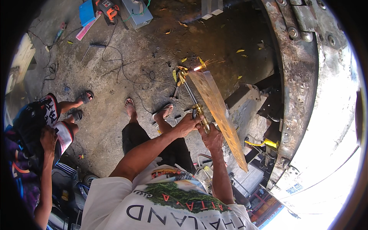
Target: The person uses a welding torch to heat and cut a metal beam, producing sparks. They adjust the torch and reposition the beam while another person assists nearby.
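A brass and steel cutting torch [190, 92] slants forward from my hands. My left hand [187, 125] is closed around its valve end, and just behind it my right hand [212, 138] grips the rear of the handle. Bright flame and sparks [198, 68] burst at the torch head, by the far end of a long rusty steel plate [219, 111]. That plate runs alongside the torch on its right, with its near end beside my right forearm. Glare and sparks hide the exact spot where the flame meets the metal.
At left sits another person [46, 126]. Cables [122, 63] trail over the concrete floor [96, 96]. An orange power tool [109, 10] and a grey metal box [138, 13] lie far off. To the right rises a large rusty metal frame [297, 76], near a yellow-handled tool [270, 143].
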